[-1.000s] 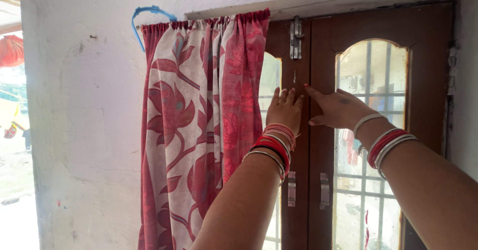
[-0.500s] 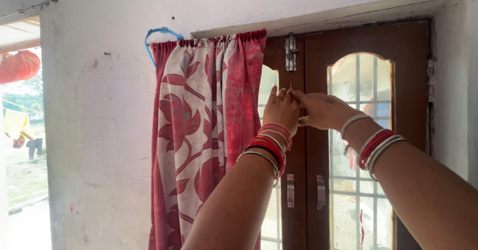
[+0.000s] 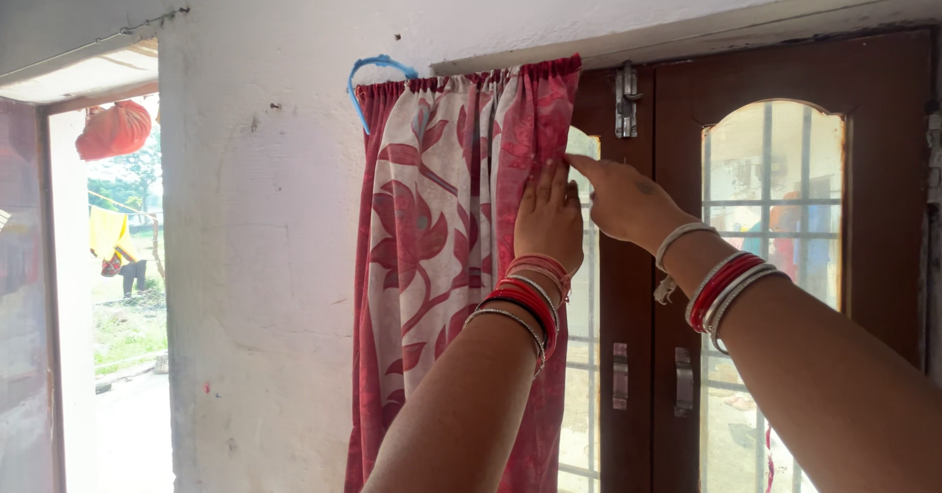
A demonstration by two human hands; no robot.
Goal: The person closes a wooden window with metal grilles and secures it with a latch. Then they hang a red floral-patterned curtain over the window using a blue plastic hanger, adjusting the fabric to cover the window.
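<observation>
head view: the left hand point(image 3: 548, 216) lies flat, fingers straight and together, against the inner edge of the red floral curtain point(image 3: 456, 258), gripping nothing. the right hand point(image 3: 618, 199) is just beside it, forefinger stretched to that same edge, other fingers loosely curled, holding nothing. the curtain hangs bunched at the left edge of the brown double door point(image 3: 677, 287), below a metal bolt point(image 3: 625, 99).

The left hand point(image 3: 549, 220) lies flat, fingers up, on the right edge of the gathered red-and-cream floral cloth curtain point(image 3: 456, 258). The right hand point(image 3: 623, 199) points its fingertips at that same edge, beside the brown wooden glazed door point(image 3: 883, 159) with its metal bolt latch point(image 3: 626, 99).
</observation>
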